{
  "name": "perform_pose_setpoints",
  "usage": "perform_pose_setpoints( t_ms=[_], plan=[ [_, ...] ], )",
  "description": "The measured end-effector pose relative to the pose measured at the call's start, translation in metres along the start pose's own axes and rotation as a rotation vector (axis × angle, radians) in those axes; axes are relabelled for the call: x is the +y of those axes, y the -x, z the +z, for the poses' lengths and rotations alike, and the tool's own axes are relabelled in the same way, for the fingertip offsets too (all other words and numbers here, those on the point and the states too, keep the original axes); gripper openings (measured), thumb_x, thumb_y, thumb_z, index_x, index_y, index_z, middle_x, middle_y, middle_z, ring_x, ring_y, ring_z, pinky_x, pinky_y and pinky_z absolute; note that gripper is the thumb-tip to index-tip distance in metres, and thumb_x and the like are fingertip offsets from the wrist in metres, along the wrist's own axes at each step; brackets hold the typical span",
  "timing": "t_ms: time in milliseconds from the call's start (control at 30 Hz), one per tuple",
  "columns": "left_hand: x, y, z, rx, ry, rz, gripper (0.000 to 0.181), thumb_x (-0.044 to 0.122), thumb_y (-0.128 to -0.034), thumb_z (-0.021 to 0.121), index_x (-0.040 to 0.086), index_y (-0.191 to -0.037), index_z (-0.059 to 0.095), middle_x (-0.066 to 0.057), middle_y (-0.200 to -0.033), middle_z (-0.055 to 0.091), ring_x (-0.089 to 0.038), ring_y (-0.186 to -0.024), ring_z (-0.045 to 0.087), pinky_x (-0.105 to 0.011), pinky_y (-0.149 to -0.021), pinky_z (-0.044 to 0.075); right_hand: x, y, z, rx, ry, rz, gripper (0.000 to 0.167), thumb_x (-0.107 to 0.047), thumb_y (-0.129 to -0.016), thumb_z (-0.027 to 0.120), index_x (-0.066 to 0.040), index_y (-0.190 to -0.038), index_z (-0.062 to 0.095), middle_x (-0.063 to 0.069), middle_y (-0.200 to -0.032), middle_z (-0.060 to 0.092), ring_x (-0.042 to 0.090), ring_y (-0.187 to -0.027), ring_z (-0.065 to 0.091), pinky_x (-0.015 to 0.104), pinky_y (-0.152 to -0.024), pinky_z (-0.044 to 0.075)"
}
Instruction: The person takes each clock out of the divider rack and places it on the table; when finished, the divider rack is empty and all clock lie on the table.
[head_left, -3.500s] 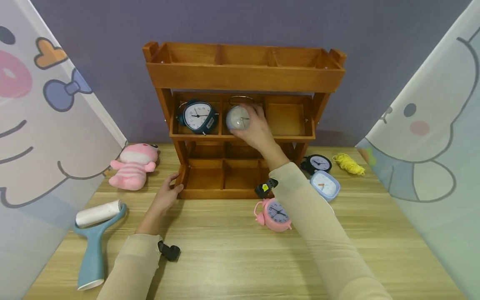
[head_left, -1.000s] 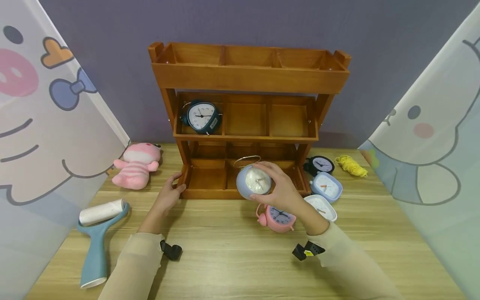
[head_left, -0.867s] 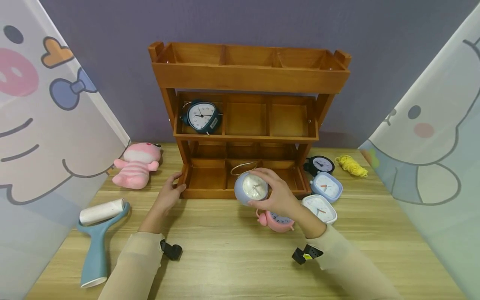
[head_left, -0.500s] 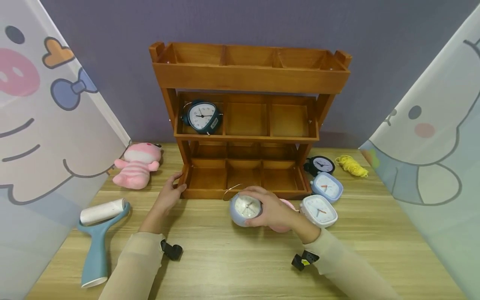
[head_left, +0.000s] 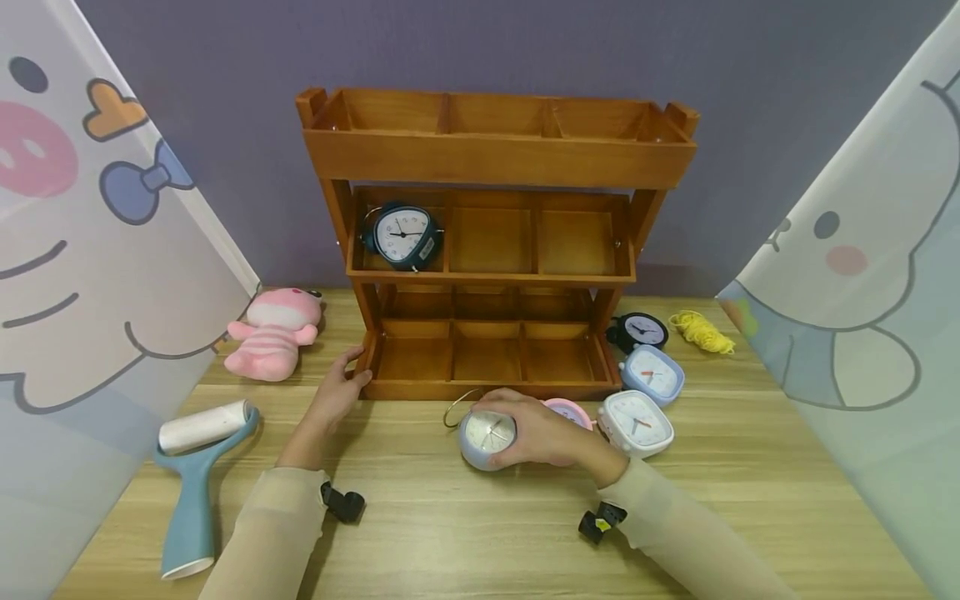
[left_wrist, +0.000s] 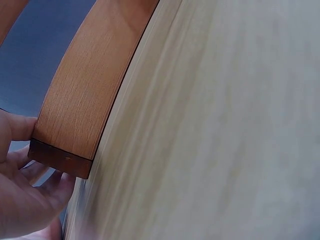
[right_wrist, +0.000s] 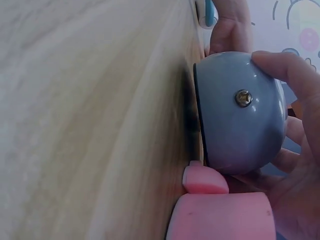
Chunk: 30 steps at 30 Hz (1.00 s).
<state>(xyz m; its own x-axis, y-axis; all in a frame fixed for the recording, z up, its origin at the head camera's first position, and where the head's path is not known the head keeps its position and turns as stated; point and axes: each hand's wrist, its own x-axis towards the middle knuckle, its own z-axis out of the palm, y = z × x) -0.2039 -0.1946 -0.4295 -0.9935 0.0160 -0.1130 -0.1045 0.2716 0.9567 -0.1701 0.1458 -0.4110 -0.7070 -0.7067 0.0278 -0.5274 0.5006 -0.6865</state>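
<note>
My right hand (head_left: 534, 429) grips a round pale-blue alarm clock (head_left: 480, 442) with a thin metal handle, low over the table just in front of the wooden shelf rack (head_left: 495, 158). In the right wrist view, the clock's glossy shell (right_wrist: 235, 125) lies between my thumb and fingers, close to a pink alarm clock (right_wrist: 225, 217) and its foot. That pink clock is partly hidden behind my hand in the head view. At the rack's lower left corner, my left hand (head_left: 335, 396) holds the side board (left_wrist: 85, 95) between thumb and fingers. A dark teal alarm clock (head_left: 403, 235) sits in the middle tier's left compartment.
Right of the rack lie a white clock (head_left: 637, 421), a blue clock (head_left: 652, 372), a black clock (head_left: 641, 331) and yellow yarn (head_left: 701, 332). A pink plush toy (head_left: 272, 335) and a blue-handled lint roller (head_left: 193, 487) lie on the left.
My right hand has taken the round pale-blue clock out of the middle tier's centre compartment and brought it down and forward to the table. My left hand has stayed at the rack's corner.
</note>
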Motion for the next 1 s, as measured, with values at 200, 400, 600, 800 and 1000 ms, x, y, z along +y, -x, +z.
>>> perform_pose_setpoints(
  t_ms=[200, 400, 600, 800, 1000],
  plan=[
    [-0.002, -0.001, 0.0, 0.008, -0.018, -0.011, 0.058, 0.007, -0.103, 0.044, 0.003, -0.154, 0.018, -0.029, -0.152, 0.022, -0.043, -0.132, 0.033, -0.054, -0.103, 0.032, 0.001, -0.001, -0.001, -0.02, 0.024, 0.013, 0.07, -0.03, -0.071, 0.085, -0.018, -0.135, 0.059, 0.001, -0.137, 0.046, 0.019, -0.116, 0.049, 0.039, -0.094, 0.042],
    [-0.002, 0.0, 0.0, 0.014, -0.027, -0.01, 0.057, 0.007, -0.1029, 0.044, 0.002, -0.154, 0.019, -0.029, -0.152, 0.023, -0.043, -0.132, 0.033, -0.054, -0.103, 0.032, -0.002, -0.002, -0.003, -0.055, 0.051, 0.033, 0.07, -0.029, -0.072, 0.085, -0.019, -0.136, 0.057, 0.001, -0.139, 0.043, 0.021, -0.117, 0.048, 0.041, -0.095, 0.04],
    [0.0, -0.001, -0.001, 0.004, -0.016, -0.008, 0.057, 0.007, -0.1033, 0.044, 0.003, -0.155, 0.018, -0.029, -0.152, 0.022, -0.043, -0.132, 0.033, -0.054, -0.103, 0.032, -0.005, -0.003, -0.008, -0.096, 0.076, 0.013, 0.072, -0.029, -0.077, 0.084, -0.014, -0.139, 0.052, 0.005, -0.141, 0.04, 0.023, -0.118, 0.048, 0.042, -0.096, 0.04],
    [-0.001, -0.001, 0.0, 0.005, -0.028, -0.006, 0.058, 0.007, -0.1031, 0.044, 0.002, -0.154, 0.018, -0.028, -0.154, 0.019, -0.044, -0.133, 0.032, -0.055, -0.103, 0.031, -0.012, -0.004, -0.019, -0.137, 0.123, -0.008, 0.076, -0.03, -0.077, 0.084, -0.01, -0.142, 0.049, 0.011, -0.143, 0.038, 0.028, -0.122, 0.046, 0.043, -0.098, 0.039],
    [-0.001, -0.001, 0.0, 0.006, -0.035, -0.003, 0.058, 0.008, -0.1031, 0.044, 0.002, -0.154, 0.019, -0.027, -0.154, 0.019, -0.043, -0.133, 0.031, -0.055, -0.104, 0.03, -0.022, -0.01, -0.038, -0.107, 0.151, -0.014, 0.073, -0.031, -0.083, 0.08, -0.011, -0.144, 0.047, 0.011, -0.144, 0.039, 0.03, -0.125, 0.046, 0.046, -0.098, 0.04]
  ],
)
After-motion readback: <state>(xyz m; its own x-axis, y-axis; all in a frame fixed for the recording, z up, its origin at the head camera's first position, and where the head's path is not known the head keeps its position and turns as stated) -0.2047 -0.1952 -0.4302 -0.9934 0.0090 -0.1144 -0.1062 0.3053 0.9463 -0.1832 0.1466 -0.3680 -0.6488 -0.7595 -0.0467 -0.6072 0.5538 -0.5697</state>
